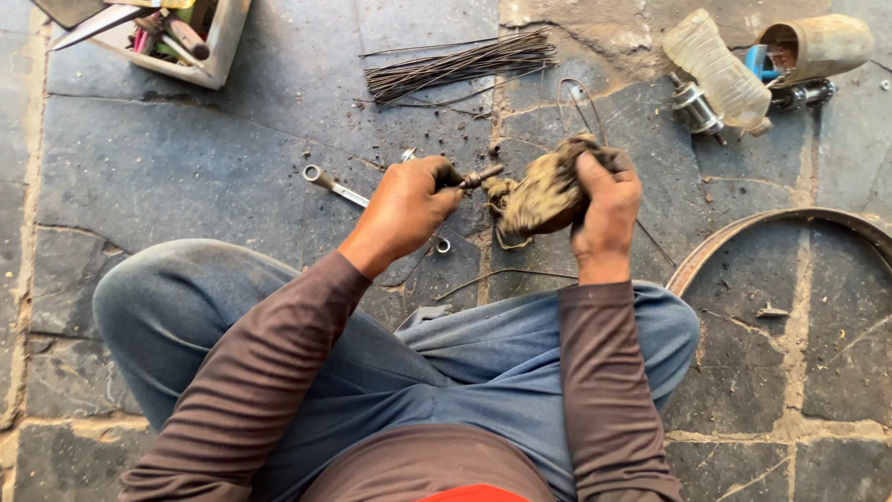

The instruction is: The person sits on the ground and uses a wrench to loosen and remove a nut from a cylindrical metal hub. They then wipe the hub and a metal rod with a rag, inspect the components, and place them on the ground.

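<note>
Two hands work at mid-scene above the stone floor point(186, 167): the left hand point(406, 206) is closed around a small metal axle point(477, 176), the right hand point(606, 206) grips a dirty rag point(544, 191) just beside its tip. Wiping seems underway. Spokes point(455, 65) lie far, a spanner point(333, 185) left, a rim point(743, 232) right.

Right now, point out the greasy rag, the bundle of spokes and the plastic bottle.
greasy rag point(544, 193), head view, on its bunched middle in the right hand.
bundle of spokes point(460, 67), head view, mid-length of the bundle.
plastic bottle point(717, 70), head view, middle of its body.
</note>
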